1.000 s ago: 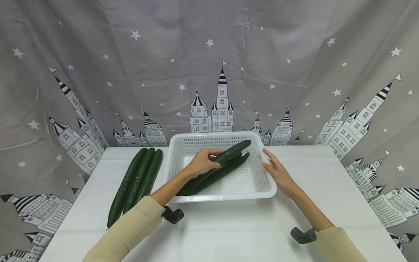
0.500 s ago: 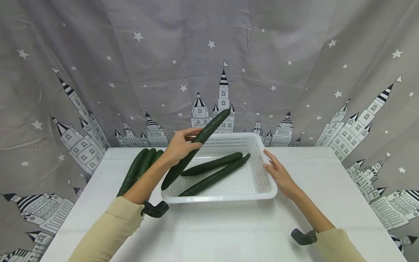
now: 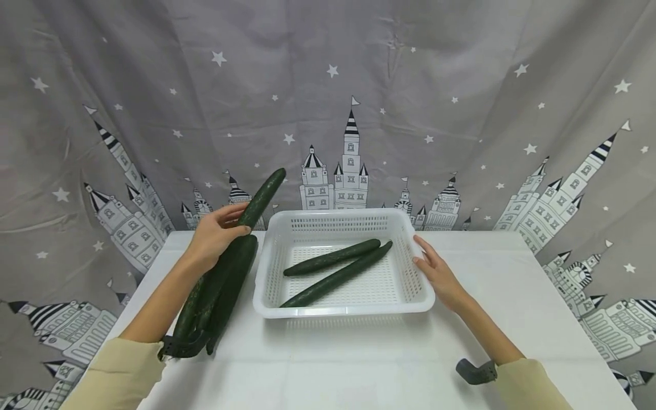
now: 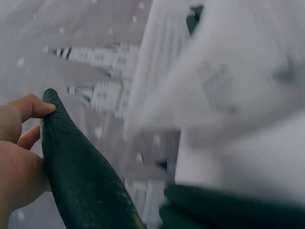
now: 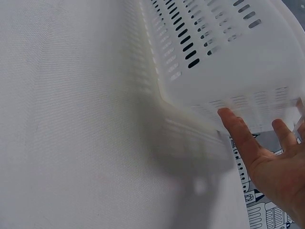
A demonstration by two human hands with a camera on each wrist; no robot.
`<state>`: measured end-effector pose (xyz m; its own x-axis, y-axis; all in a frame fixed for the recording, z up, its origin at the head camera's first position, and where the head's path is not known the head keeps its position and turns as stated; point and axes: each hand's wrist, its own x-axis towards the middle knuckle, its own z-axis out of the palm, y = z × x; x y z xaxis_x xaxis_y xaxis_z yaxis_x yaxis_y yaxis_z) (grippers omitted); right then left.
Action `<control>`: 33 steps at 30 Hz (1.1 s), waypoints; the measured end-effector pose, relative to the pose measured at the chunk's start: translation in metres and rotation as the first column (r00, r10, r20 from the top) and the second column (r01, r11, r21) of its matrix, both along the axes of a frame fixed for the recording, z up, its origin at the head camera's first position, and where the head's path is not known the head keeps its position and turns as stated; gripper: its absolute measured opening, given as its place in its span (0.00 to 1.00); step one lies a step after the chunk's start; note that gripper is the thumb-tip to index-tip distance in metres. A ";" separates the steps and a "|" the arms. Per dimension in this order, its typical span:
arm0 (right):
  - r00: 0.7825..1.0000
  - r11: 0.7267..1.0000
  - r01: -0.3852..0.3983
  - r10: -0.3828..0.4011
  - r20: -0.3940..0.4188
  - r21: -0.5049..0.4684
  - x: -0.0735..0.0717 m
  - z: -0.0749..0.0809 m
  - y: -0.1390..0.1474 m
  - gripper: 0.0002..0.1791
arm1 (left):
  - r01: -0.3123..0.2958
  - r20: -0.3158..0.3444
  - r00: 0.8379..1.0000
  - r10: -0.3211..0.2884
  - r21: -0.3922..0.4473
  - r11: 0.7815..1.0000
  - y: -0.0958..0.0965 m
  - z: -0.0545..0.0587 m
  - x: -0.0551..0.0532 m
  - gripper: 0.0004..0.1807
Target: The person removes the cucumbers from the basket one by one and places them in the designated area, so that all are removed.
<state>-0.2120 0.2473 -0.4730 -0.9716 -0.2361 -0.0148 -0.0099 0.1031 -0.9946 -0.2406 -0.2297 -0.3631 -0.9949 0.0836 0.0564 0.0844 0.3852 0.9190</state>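
A long dark green cucumber [image 3: 265,195] is pinched between the thumb and fingers of my left hand [image 3: 214,236], raised at a slant above the left of the table. In the left wrist view, the same cucumber [image 4: 81,167] runs down from the fingertips. Beneath the left hand and forearm lie several more cucumbers [image 3: 234,287], partly hidden. Two cucumbers [image 3: 333,257] rest inside the white perforated basket [image 3: 343,310]. My right hand [image 3: 442,279] touches the basket's right side with extended fingers; the right wrist view shows its fingertips against the basket wall [image 5: 228,71].
A white cloth covers the table [image 3: 359,364]. Behind it hangs a grey curtain [image 3: 435,74] printed with castles and stars. Each wrist carries a black camera mount [image 3: 476,371].
My left hand has lifted a cucumber out of the basket and carried it left, over the cucumbers on the table. The right hand stays at the basket's right side.
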 end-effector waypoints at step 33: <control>1.000 1.000 0.008 -0.008 -0.003 0.002 0.000 -0.001 -0.001 0.36 | -0.252 0.191 0.943 0.272 -0.121 0.960 -0.122 -0.099 0.016 0.35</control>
<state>-0.2120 0.2462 -0.4743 -0.9734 -0.2286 -0.0129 -0.0116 0.1056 -0.9943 -0.2246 -0.3516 -0.4618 -0.9718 -0.1863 -0.1448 -0.2158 0.4534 0.8648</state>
